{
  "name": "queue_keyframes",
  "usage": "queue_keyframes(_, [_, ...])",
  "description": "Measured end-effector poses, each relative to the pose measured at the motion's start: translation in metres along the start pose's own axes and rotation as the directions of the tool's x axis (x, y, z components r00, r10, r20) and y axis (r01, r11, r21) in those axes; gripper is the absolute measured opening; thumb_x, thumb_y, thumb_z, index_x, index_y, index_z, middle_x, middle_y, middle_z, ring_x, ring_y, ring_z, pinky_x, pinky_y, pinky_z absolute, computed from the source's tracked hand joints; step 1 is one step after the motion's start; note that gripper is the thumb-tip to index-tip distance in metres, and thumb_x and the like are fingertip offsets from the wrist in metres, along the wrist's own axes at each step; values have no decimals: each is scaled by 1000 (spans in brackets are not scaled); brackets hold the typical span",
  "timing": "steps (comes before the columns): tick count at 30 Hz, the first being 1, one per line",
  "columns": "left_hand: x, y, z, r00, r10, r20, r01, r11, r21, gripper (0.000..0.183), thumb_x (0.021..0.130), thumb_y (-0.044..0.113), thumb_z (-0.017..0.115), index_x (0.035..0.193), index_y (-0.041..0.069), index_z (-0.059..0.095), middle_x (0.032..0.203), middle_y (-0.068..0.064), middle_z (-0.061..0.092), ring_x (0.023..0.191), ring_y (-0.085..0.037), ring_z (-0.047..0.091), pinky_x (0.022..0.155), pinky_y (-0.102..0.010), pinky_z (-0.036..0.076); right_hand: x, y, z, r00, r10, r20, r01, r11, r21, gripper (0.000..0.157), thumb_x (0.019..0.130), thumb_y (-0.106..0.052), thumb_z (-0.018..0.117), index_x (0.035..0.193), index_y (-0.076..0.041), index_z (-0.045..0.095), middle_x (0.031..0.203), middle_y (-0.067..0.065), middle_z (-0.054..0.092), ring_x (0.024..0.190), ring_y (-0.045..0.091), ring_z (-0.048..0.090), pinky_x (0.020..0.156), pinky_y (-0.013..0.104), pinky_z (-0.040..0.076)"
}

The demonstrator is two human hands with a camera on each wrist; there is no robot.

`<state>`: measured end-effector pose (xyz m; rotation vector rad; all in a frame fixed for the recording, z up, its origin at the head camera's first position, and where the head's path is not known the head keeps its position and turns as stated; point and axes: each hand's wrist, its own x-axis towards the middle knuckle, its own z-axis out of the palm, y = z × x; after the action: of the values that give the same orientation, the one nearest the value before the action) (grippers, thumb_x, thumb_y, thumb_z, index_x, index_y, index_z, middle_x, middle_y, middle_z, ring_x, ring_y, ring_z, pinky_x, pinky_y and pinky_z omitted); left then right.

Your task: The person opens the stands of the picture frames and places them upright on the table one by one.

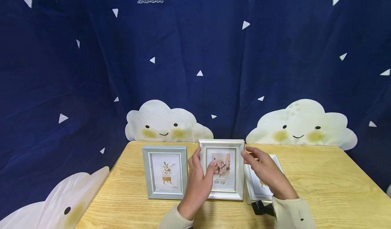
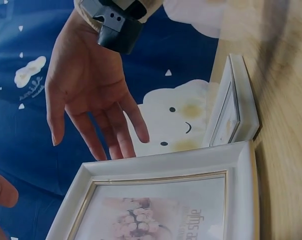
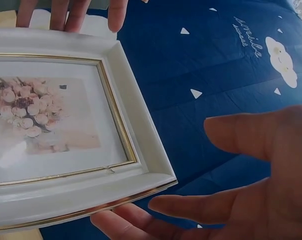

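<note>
A white picture frame (image 1: 221, 195) with thin gold inner trim and a photo of pink roses stands upright in the middle of the wooden table. Beside its left side is my left hand (image 1: 198, 185), fingers extended; the left wrist view shows the fingertips (image 2: 126, 150) right at the frame's edge and the thumb apart from it. My right hand (image 1: 268, 171) is at the upper right corner, fingers spread loosely. In the right wrist view, its lower fingertips (image 3: 118, 225) meet the edge of the white frame (image 3: 141, 120), with the thumb held away.
To the left, a blue-grey picture frame (image 1: 146, 174) with a potted-plant print stands upright. Another white frame (image 1: 248, 188) is at the right, partly covered by my right hand. Behind the wooden table (image 1: 323, 185) hangs a dark blue curtain (image 1: 183, 35) with clouds and triangles.
</note>
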<state>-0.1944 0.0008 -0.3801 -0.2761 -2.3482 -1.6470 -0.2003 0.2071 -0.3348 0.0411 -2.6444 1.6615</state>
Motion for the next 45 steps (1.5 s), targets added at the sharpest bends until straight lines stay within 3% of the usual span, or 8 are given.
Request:
queue_keyframes(10, [-7, -5, 3, 996, 52, -71, -52, 999, -11, 71, 96, 26, 55, 153, 6, 18, 143, -14, 31, 131, -32, 39, 107, -53, 31, -8, -4, 4, 999, -27, -48, 22, 995, -95, 53, 98, -41, 52, 137, -4, 49, 119, 15, 60, 109, 28, 58, 87, 39, 45])
queue_keyframes(16, [-7, -4, 3, 996, 37, -79, -39, 999, -19, 72, 94, 22, 56, 152, 0, 19, 140, -15, 32, 129, -33, 40, 106, -52, 32, -14, -5, 5, 996, -38, -85, 26, 990, -139, 53, 97, -42, 53, 135, -4, 50, 120, 16, 60, 109, 30, 58, 85, 38, 46])
queue_keyframes(26, [-10, -4, 3, 998, 15, -66, -14, 1000, 18, 68, 91, 19, 60, 149, 2, 28, 138, -13, 33, 123, -32, 47, 101, -51, 38, -20, -5, 5, 992, -64, -112, 39, 977, -208, 45, 98, -38, 54, 127, -4, 52, 117, 13, 62, 101, 27, 60, 81, 38, 46])
queue_keyframes(33, [-10, -8, 3, 995, 74, -70, -73, 997, 27, 74, 87, 13, 61, 150, 2, 25, 146, -17, 31, 132, -33, 38, 107, -52, 32, -17, -5, 7, 985, -120, -120, 81, 954, -289, 42, 97, -35, 55, 125, -3, 50, 107, 12, 65, 94, 22, 63, 77, 38, 48])
queue_keyframes(40, [-13, -15, 6, 998, 41, -37, -41, 999, 20, 79, 85, 10, 59, 153, 10, 18, 146, -13, 35, 133, -30, 37, 106, -52, 32, -15, -3, 10, 985, -147, -94, 108, 936, -335, 52, 97, -33, 58, 133, 4, 51, 99, 9, 65, 91, 21, 63, 78, 39, 50])
queue_keyframes(45, [-12, -16, 6, 999, 40, -32, -40, 999, -2, 81, 86, 11, 61, 153, 9, 16, 147, -13, 32, 135, -30, 35, 107, -53, 31, -12, -2, 11, 978, -182, -106, 136, 930, -343, 48, 96, -30, 59, 129, 3, 54, 98, 10, 61, 93, 24, 63, 80, 43, 51])
